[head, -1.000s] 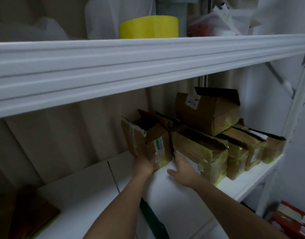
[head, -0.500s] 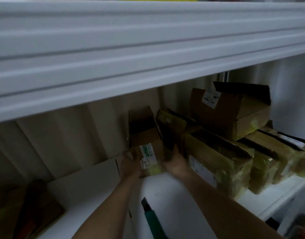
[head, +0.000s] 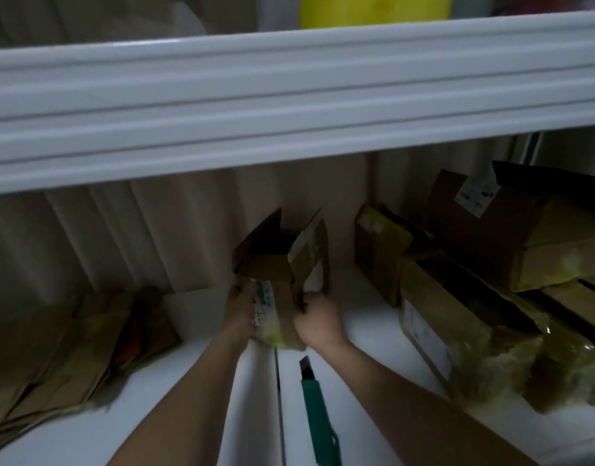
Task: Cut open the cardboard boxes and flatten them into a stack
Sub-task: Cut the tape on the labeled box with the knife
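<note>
A small opened box (head: 276, 284) stands on the white shelf (head: 366, 317), near the middle, its top flaps raised and its dark interior exposed; a white label with green print covers its near left face, and yellowish tape wraps its lower end. We see the left hand (head: 240, 311) gripping the box's left side, fingers curled over the label. The right hand (head: 318, 321) grips the right side, fingers closed round the lower edge of the right flap. Both forearms reach in from the bottom of the view.

Just nearer than the box, between the forearms, lies a green knife (head: 318, 412) on the shelf, its dark blade end pointing toward the box; neither hand touches it.

To the left lies a low stack (head: 71, 354) of flattened cardboard, well apart from the box. To the right stand more taped boxes (head: 457, 331), packed side by side, with a larger open box (head: 524, 227) resting on top of them. A corrugated wall rises behind. Above, the rim of an upper shelf (head: 289, 105) crosses the view, with a yellow object (head: 373, 10) on it; we cannot tell what that is.
</note>
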